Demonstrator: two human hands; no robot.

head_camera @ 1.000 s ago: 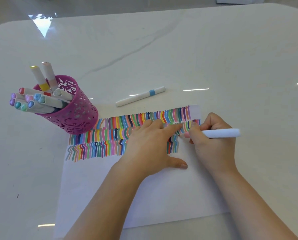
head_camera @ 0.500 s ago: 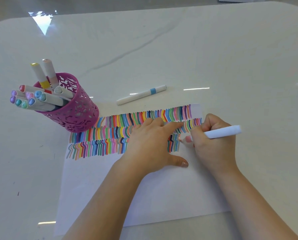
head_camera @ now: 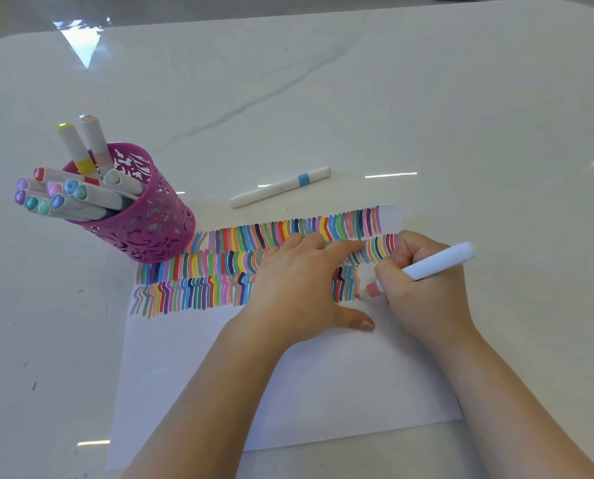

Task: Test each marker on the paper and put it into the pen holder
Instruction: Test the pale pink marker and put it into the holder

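A white sheet of paper (head_camera: 323,385) lies on the table, its upper part filled with rows of coloured strokes. My left hand (head_camera: 299,288) rests flat on the paper, fingers straight. My right hand (head_camera: 423,292) grips a white marker (head_camera: 437,262) with a pink band, its tip touching the paper at the right end of the third row. A magenta perforated pen holder (head_camera: 150,226) stands at the paper's upper left corner, holding several capped markers. Another white marker with a blue band (head_camera: 280,187) lies on the table beyond the paper.
The white marble-look table (head_camera: 427,98) stretches wide beyond and to the right of the paper. A few small ink specks mark the table at the left (head_camera: 34,385). The pen holder touches the paper's corner.
My right hand has drawn the marker tip downward, from the second row's level to the bottom of the third row, leaving a pale pink stroke. The left hand has stayed pressed on the paper.
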